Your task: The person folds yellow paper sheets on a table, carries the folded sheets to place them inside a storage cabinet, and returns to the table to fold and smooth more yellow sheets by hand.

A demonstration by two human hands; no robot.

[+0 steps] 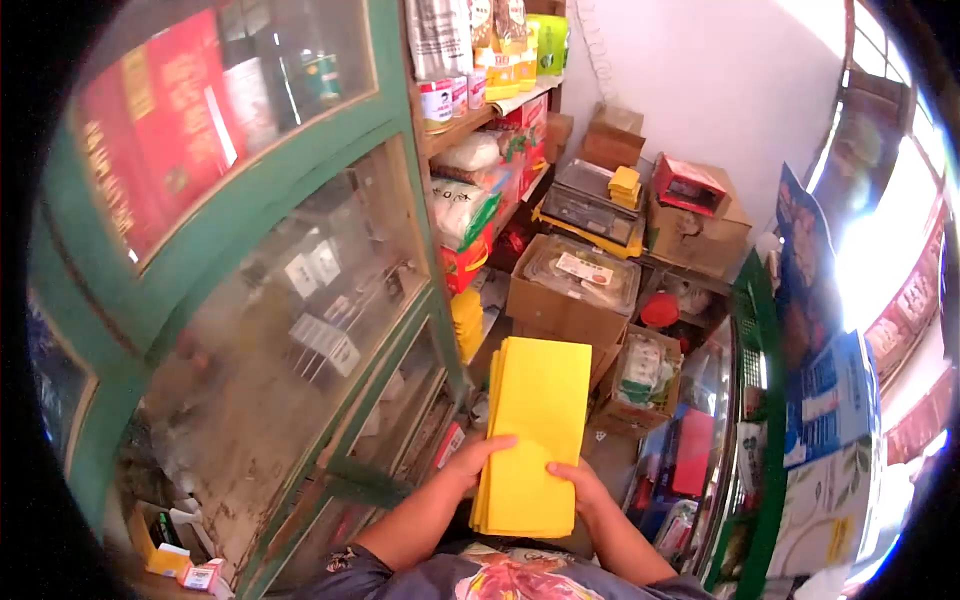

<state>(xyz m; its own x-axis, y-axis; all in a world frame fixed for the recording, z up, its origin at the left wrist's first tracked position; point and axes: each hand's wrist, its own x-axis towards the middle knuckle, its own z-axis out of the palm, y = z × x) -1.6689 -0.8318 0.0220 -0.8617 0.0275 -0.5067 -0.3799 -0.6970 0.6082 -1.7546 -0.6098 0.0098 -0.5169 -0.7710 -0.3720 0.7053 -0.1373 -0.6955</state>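
A thick stack of yellow paper [535, 430] is held upright in front of my body, its long side running away from me. My left hand [476, 462] grips its left edge, thumb on the top sheet and fingers hidden beneath. On the right edge, my right hand [582, 484] holds on the same way, thumb pressed on the face. At the left side the layered edges of the sheets show slightly uneven.
Green-framed glass doors [400, 290] stand close on my left. Shelves with packaged goods [465, 215] rise behind them. Cardboard boxes [560, 310] crowd the floor ahead, with smaller yellow stacks [625, 185] on top of trays. A glass display case [705, 400] lines my right.
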